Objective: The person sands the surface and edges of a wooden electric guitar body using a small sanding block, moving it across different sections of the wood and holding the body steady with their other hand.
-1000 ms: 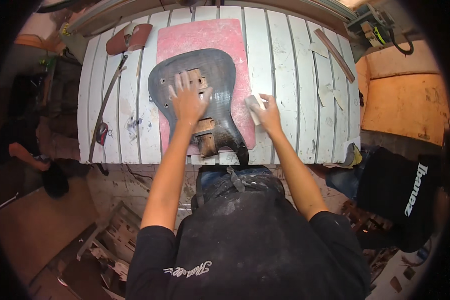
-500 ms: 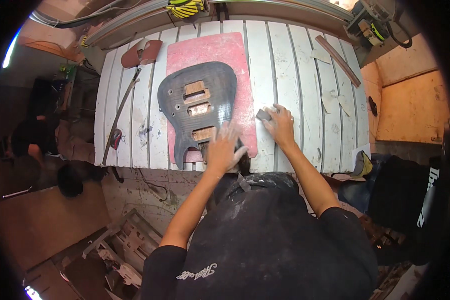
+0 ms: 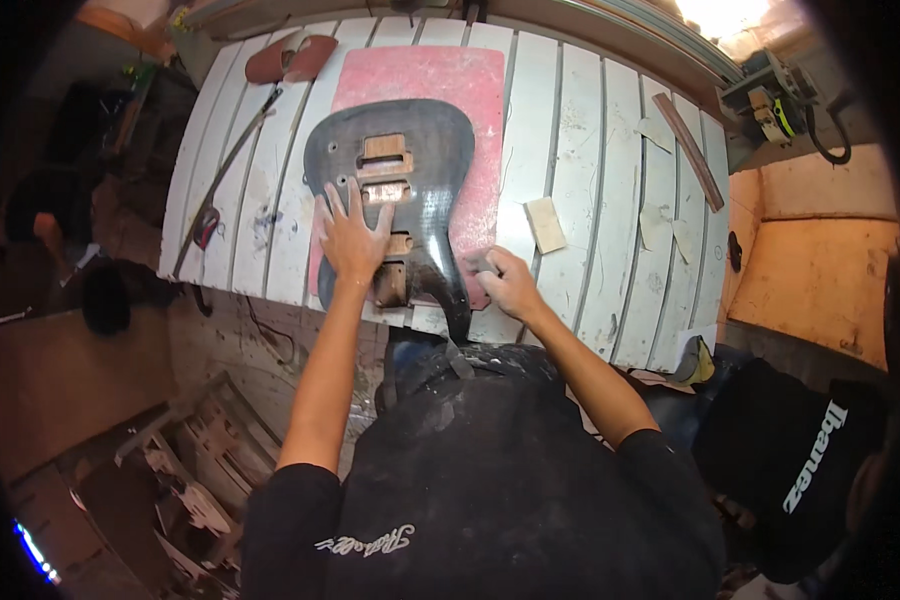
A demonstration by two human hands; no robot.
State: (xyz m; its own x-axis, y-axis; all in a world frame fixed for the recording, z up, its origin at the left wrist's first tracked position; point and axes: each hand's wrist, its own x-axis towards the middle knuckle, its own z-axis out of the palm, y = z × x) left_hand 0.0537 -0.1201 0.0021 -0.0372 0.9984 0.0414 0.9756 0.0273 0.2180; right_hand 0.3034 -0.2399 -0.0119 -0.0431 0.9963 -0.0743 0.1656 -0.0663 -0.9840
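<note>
A dark grey electric guitar body (image 3: 410, 160) with bare-wood cavities lies on a pink mat (image 3: 480, 120), its horns toward me. My left hand (image 3: 355, 240) is flat on the body's left side, fingers spread across it near the cavities. At the right edge of the body, over the mat, my right hand (image 3: 505, 280) is closed. A small grey bit shows at its curled fingertips, but its kind is unclear. Beyond that hand, a beige rectangular piece (image 3: 545, 225) lies on the white slatted table (image 3: 570, 120).
Reddish-brown abrasive pieces (image 3: 290, 58) lie at the back left, beside a long thin bar (image 3: 235, 165). A brown strip (image 3: 688, 150) and torn paper scraps (image 3: 657, 228) are on the right. People in dark clothes are at the left (image 3: 50, 225) and right (image 3: 760, 440).
My left hand has gone from the body's lower right to its left side. My right hand has come left to the body's edge. The beige piece now shows where it was.
</note>
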